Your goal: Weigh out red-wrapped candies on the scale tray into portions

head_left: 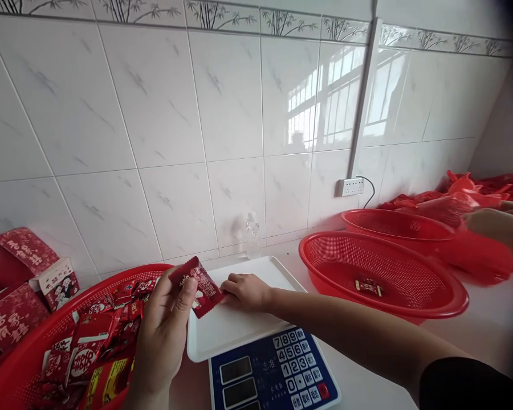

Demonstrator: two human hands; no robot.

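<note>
My left hand (166, 324) grips a dark red sealed packet (205, 296) with pale printing, thumb across its front, above the left side of the scale's white tray (235, 336). At the packet's right edge, my right hand (247, 291) has its fingers closed and pinching the edge, its forearm reaching across the tray. Below the tray shows the scale's blue keypad panel (273, 370), with dark displays. Left of my left hand, a large red basket (8, 370) holds many red wrapped packets (83, 359), some with white or yellow printing.
Printed red boxes (17, 307) stand far left. A clear bottle (252, 236) is by the wall behind the tray. At right, a red basket (325, 250) contains a small packet (368, 287); another red basket (354, 215) stands behind. A co-worker's blurred hand (496, 228) is beside red plastic bags (461, 191).
</note>
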